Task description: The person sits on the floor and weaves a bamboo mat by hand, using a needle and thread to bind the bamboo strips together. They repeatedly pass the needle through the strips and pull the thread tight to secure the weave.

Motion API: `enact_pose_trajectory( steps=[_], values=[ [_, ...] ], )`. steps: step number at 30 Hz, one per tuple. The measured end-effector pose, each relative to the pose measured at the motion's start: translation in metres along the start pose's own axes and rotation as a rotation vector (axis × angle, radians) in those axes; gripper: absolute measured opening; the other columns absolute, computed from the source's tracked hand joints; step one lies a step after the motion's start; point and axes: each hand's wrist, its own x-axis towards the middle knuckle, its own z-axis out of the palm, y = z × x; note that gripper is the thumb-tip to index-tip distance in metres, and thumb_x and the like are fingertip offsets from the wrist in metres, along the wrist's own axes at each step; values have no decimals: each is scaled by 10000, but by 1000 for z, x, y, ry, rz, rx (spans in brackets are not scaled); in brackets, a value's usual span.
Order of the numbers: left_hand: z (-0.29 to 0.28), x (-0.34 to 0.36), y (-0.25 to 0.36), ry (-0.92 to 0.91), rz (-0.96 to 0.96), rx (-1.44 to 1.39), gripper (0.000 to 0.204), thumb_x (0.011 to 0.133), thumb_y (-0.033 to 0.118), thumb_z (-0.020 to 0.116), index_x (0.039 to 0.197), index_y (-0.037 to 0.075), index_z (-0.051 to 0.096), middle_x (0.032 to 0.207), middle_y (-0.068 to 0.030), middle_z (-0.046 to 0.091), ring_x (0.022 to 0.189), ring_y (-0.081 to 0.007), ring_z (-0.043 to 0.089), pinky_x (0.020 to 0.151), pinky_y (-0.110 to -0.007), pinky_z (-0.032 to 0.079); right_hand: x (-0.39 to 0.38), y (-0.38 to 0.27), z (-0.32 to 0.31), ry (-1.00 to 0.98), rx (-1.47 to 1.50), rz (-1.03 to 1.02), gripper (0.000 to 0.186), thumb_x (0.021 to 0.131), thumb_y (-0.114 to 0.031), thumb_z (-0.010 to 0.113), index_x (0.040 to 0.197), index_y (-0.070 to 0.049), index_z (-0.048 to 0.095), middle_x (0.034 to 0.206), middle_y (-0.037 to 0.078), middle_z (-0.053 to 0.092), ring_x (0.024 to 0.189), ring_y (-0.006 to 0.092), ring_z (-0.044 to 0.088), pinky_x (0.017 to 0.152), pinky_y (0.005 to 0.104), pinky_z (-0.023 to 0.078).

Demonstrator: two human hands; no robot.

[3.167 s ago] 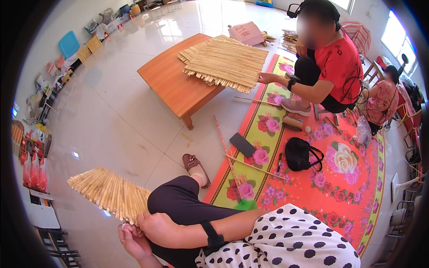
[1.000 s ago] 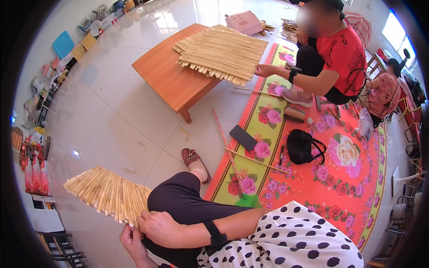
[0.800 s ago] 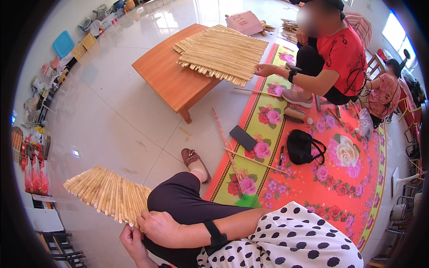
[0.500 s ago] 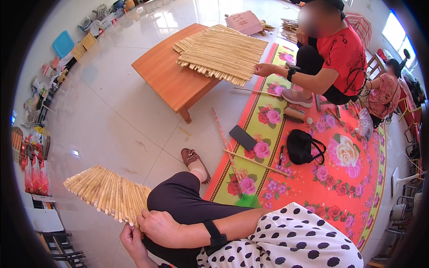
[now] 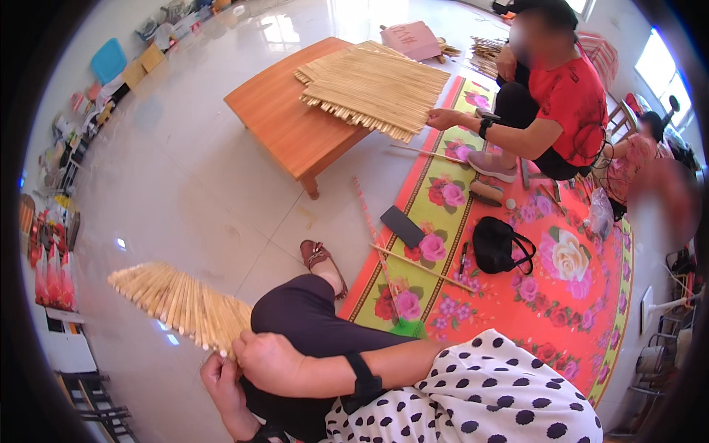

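1. One stick mat (image 5: 181, 306) is in the person's hands; it fans out over the floor (image 5: 185, 214), left of one dark-trousered knee (image 5: 292, 306). Its sticks are too many for me to count.
2. Two bare hands meet at its near corner. The right hand (image 5: 269, 362) is closed, gripping that corner. The left hand (image 5: 224, 384) is curled just below, fingertips against the edge; whether it grips the mat or something small, I cannot tell.
3. One black band (image 5: 362, 378) circles the right forearm.
4. One low table (image 5: 269, 111) stands ahead, bearing at least two more mats (image 5: 380, 87), overlapping and jutting past its right edge.
5. Two co-workers are over to the right. One wears a red shirt (image 5: 572, 103) and has a hand (image 5: 443, 119) at the edge of the table's mats; its grip is unclear to me. The other, farther off, wears a pink top (image 5: 639, 155).
6. One flowered rug (image 5: 543, 314) carries one phone (image 5: 402, 226), one pen (image 5: 463, 258) and one black bag (image 5: 498, 245).
7. Two loose sticks (image 5: 425, 269) lie there too, well apart, each reaching past the rug's edge.
8. One brown shoe (image 5: 319, 257) shows beside the rug.
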Motion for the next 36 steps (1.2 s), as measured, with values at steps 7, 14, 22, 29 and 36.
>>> enact_pose_trajectory(
  steps=[7, 14, 22, 29, 36],
  values=[
    [21, 21, 2, -230, 158, 235, 221, 863, 148, 646, 729, -7, 564, 603, -5, 472, 574, -82, 417, 519, -280, 345, 4, 8, -36, 95, -149, -16, 112, 742, -95, 714, 790, -60, 618, 730, 127, 601, 666, 338, 623, 556, 424, 516],
    [32, 18, -1, -274, 101, -23, 261, 892, 135, 644, 700, 7, 522, 616, 48, 408, 595, -35, 360, 523, -248, 290, 5, 0, -54, 40, -190, 63, 210, 774, -149, 773, 774, -25, 604, 725, 153, 602, 620, 376, 615, 534, 423, 490],
    [33, 18, 1, -344, 4, -114, 244, 904, 106, 634, 690, 28, 548, 644, 76, 452, 608, -37, 367, 552, -240, 305, 5, -2, -58, 39, -246, 119, 242, 758, -152, 786, 757, 0, 598, 715, 165, 587, 639, 377, 609, 564, 421, 482],
    [42, 21, 12, -345, 176, 208, 244, 920, 158, 650, 759, -8, 568, 621, 18, 468, 596, -61, 414, 529, -260, 357, -2, 10, -62, 125, -366, 40, 186, 773, -141, 733, 826, -31, 591, 765, 170, 605, 695, 393, 619, 596, 451, 504],
    [17, 22, 11, -276, 175, 276, 209, 896, 115, 666, 767, -26, 582, 591, -1, 473, 578, -50, 406, 511, -251, 340, -1, -6, -38, 167, -234, -26, 192, 774, -109, 714, 901, -37, 590, 805, 158, 596, 707, 371, 629, 608, 448, 531]
  ],
)
